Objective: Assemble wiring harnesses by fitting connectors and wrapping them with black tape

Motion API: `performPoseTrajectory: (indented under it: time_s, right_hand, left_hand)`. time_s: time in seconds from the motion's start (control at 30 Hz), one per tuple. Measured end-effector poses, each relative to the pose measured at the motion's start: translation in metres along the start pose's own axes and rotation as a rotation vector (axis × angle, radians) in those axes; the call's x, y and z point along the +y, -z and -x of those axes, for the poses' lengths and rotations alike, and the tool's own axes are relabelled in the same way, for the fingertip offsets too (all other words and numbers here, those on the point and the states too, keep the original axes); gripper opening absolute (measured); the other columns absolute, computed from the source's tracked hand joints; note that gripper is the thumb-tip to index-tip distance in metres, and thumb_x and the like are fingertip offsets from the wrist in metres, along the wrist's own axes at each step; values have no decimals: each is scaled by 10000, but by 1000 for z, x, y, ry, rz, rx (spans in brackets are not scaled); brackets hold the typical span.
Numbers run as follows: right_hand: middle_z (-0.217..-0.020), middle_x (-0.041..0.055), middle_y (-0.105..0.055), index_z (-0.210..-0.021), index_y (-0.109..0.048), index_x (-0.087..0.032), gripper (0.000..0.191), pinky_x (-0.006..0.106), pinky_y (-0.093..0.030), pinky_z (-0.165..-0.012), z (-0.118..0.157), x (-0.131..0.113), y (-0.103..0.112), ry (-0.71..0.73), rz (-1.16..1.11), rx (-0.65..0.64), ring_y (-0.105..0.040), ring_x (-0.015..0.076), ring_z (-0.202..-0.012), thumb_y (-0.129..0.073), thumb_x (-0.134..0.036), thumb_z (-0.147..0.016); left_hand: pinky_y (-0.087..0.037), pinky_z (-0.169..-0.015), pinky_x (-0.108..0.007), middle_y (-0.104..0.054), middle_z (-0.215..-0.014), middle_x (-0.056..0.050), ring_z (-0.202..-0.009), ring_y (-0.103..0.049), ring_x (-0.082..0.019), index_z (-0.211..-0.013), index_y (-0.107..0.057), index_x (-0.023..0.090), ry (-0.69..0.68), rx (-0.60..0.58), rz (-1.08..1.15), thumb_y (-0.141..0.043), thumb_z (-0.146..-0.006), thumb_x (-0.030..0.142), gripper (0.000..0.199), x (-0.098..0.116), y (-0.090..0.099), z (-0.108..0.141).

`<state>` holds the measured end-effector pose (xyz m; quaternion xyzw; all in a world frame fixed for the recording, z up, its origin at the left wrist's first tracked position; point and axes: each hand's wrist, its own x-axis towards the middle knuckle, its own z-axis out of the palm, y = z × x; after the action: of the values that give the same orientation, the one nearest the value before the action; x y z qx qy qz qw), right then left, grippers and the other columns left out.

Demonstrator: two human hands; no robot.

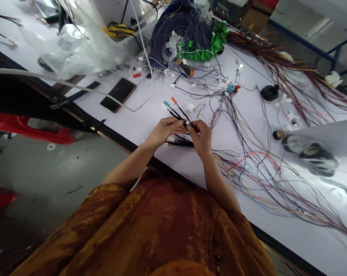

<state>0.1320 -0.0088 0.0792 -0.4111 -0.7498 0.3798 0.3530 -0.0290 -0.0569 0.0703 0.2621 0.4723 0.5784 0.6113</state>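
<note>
My left hand (168,129) is closed on a small bunch of black sleeved wires (177,114), fingers and thumb pinched together. My right hand (201,136) pinches the same bunch from the other side, close to the left fingertips. From the bunch an orange connector (174,100) and a blue connector (167,103) stick out, pointing away from me. Just beyond lies a white connector (190,107). Beneath my hands more black sleeved wire (180,143) rests on the white table (150,174). My fingers hide the middle of the bunch.
A phone (118,95) lies to the left. Loose thin wires (265,184) spread over the right side. Farther back are a bundle with green connectors (200,51), orange-black cutters (187,69) and a black tape roll (270,92). A white cord (76,85) crosses the left side.
</note>
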Motion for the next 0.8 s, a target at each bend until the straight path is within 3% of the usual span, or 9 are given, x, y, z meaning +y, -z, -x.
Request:
performPoseTrajectory:
  time_s: [0.23,0.5,0.8]
  right_hand:
    - [-827,24,-627,-887,-564,-218,121,298,-471,-713,3,-4,0,35,7,-6,-596,163,-758,-553,-330,-929]
    - [-781,14,-586,-804,-575,-209,170,274,-443,-664,3,-8,-10,214,86,179,-546,146,-725,-537,-265,-960]
    - [-795,20,-587,-819,-559,-211,178,280,-452,-679,4,0,-19,229,140,169,-558,146,-731,-524,-272,-983]
  left_hand:
    - [-639,-719,-256,-780,-752,-58,-697,-762,-159,-811,-782,161,-7,-40,39,-931,-625,468,389,-2,3,-3]
    - [-636,-740,-253,-791,-762,-50,-706,-764,-155,-855,-788,150,-44,-75,-16,-912,-667,462,385,-4,10,-2]
    - [-635,-728,-275,-786,-743,-54,-701,-764,-167,-794,-767,151,-98,-48,-101,-878,-701,502,380,-3,9,1]
